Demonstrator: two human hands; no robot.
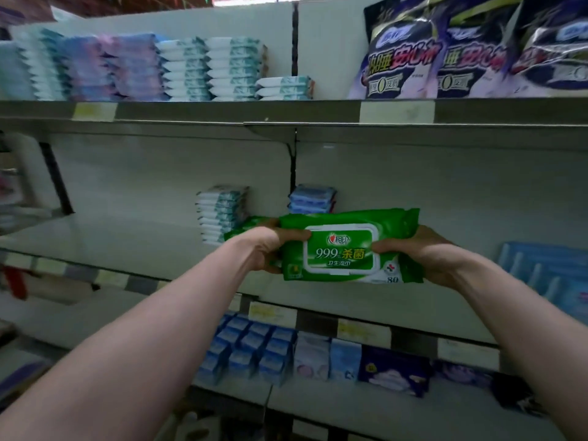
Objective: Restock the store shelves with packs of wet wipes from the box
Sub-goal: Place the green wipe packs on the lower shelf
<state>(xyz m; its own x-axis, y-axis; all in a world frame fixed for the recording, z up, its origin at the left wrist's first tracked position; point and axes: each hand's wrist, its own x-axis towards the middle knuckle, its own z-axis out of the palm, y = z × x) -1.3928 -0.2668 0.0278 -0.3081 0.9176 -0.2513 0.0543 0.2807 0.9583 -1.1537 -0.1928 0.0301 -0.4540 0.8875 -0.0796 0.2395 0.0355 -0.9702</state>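
Observation:
A green pack of wet wipes (346,249) with a white lid frame is held in front of the middle shelf (366,300). My left hand (270,249) grips its left end and my right hand (423,256) grips its right end, thumbs on the front. Another green pack (245,229) shows behind my left hand, lying on the middle shelf. The box is not in view.
On the middle shelf stand a white-teal stack of wipes (221,213), a blue stack (311,198) and blue packs (553,275) at the right. The top shelf (286,111) holds stacked wipe packs and dark purple bags (477,49). Small blue and purple boxes (254,348) fill the lower shelf.

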